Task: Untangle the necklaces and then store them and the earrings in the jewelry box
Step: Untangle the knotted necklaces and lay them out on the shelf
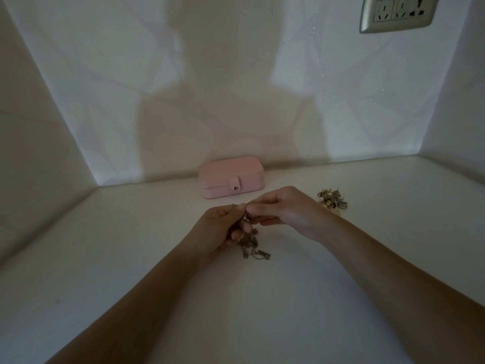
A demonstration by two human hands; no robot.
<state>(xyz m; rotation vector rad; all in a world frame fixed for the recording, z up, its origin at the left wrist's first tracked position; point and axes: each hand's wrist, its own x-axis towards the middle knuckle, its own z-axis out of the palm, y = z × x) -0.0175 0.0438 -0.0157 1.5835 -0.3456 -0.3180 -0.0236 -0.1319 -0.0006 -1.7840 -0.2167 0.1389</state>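
A tangled clump of thin necklaces (250,244) hangs from my fingers down to the white tabletop, its lower loops resting on the surface. My left hand (220,227) grips the clump from the left, fingers curled around the chains. My right hand (286,210) pinches the top of the same tangle between thumb and forefinger, fingertips meeting the left hand's. A pink jewelry box (231,177) stands closed, its snap tab fastened, against the back wall beyond my hands. A small pile of earrings (332,200) lies on the table to the right of my right hand.
The white table (262,311) sits in a niche with walls at the left, back and right. A wall socket (397,13) is mounted high at the upper right. The light is dim.
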